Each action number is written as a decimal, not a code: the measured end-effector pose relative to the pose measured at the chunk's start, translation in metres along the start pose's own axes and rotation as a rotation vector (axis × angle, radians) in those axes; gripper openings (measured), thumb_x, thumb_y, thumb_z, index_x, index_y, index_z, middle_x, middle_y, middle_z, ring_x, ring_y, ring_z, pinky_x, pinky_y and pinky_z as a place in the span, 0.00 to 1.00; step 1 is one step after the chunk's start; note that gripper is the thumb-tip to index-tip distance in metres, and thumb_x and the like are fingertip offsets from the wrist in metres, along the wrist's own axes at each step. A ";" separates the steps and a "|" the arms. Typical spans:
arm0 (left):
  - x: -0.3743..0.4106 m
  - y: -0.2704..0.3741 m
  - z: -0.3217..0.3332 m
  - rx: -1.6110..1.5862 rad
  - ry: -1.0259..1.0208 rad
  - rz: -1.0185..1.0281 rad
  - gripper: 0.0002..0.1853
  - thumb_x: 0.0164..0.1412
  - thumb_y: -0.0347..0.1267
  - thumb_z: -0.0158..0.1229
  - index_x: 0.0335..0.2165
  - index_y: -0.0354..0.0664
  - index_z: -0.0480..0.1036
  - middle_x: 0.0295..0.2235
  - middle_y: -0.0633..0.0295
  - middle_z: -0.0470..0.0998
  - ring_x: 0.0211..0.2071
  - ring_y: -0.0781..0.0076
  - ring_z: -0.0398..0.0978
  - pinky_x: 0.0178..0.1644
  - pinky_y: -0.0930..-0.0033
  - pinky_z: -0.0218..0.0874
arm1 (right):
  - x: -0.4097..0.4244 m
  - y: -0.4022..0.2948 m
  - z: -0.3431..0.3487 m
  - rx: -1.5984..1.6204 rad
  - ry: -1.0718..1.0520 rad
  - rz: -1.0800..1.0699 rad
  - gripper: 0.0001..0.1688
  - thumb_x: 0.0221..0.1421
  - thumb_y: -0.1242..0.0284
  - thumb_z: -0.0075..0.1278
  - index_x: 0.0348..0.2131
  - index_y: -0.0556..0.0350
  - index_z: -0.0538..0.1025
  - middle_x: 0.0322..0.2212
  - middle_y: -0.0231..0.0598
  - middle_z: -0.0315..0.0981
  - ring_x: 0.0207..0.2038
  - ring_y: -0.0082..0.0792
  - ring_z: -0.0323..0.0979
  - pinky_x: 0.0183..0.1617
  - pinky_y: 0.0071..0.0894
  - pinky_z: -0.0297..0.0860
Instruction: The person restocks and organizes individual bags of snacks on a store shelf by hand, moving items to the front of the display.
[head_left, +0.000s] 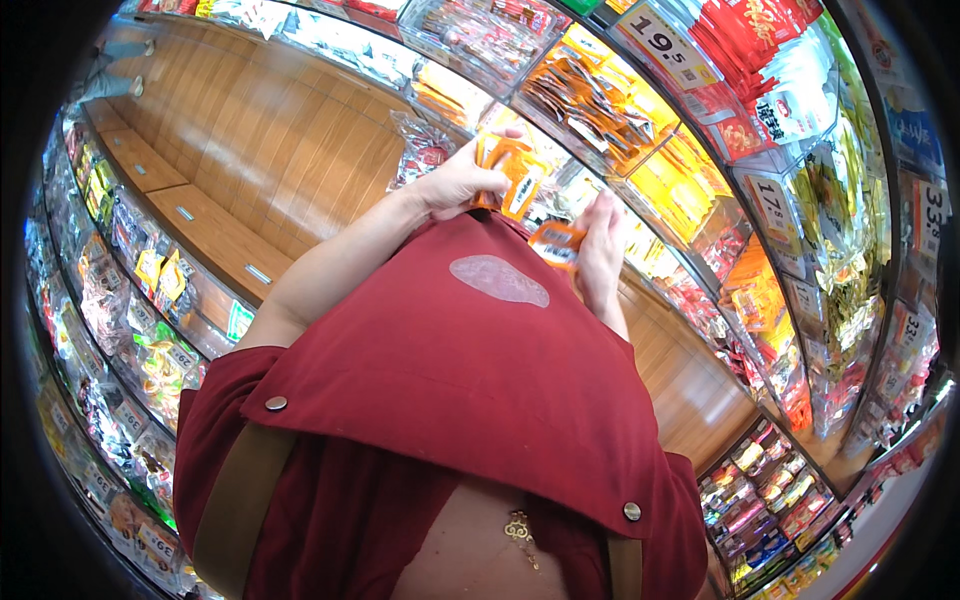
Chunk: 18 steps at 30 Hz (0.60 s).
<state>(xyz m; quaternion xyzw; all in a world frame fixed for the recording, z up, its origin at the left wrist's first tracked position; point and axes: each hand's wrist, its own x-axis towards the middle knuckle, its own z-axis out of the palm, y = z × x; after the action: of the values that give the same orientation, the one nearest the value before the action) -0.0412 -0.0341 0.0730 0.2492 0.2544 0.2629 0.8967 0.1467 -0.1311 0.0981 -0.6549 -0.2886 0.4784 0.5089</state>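
Several orange snack packets are gripped in my left hand, above the top of a red apron. My right hand, slightly blurred, has its fingers closed on another orange packet that shows a white label with a barcode. The two hands are apart, in front of a lit shelf. Just beyond them, a clear compartment holds dark and orange packets, with yellow packets beside it. A clear plastic bag with red print is by my left wrist.
Snack shelves with price cards curve along the top and right. More stocked shelves line the left, above a wooden base. Wooden flooring runs between them. Another person's legs show at the upper left.
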 end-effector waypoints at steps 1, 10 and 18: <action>0.000 0.000 0.002 0.089 -0.004 -0.042 0.35 0.47 0.17 0.52 0.54 0.46 0.54 0.49 0.57 0.65 0.50 0.65 0.66 0.50 0.64 0.65 | 0.008 -0.019 0.007 -0.038 0.022 -0.111 0.21 0.61 0.56 0.40 0.28 0.55 0.65 0.12 0.27 0.58 0.15 0.18 0.60 0.18 0.20 0.58; -0.002 0.000 0.011 -0.016 -0.078 -0.251 0.19 0.61 0.36 0.48 0.49 0.45 0.59 0.39 0.62 0.71 0.39 0.73 0.73 0.41 0.68 0.68 | 0.033 -0.034 0.051 -0.780 -0.080 -0.578 0.25 0.57 0.57 0.44 0.48 0.53 0.62 0.33 0.51 0.72 0.29 0.51 0.73 0.27 0.43 0.68; -0.005 0.001 0.020 0.083 -0.081 -0.164 0.25 0.49 0.24 0.54 0.47 0.42 0.60 0.37 0.62 0.71 0.36 0.74 0.73 0.38 0.70 0.67 | 0.032 -0.025 0.058 -0.267 -0.011 -0.336 0.25 0.60 0.55 0.38 0.47 0.55 0.62 0.40 0.48 0.65 0.39 0.42 0.69 0.34 0.39 0.69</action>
<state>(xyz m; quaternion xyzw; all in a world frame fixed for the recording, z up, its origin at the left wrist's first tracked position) -0.0335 -0.0430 0.0904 0.2750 0.2480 0.1676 0.9137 0.1081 -0.0727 0.1098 -0.6567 -0.4572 0.3479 0.4886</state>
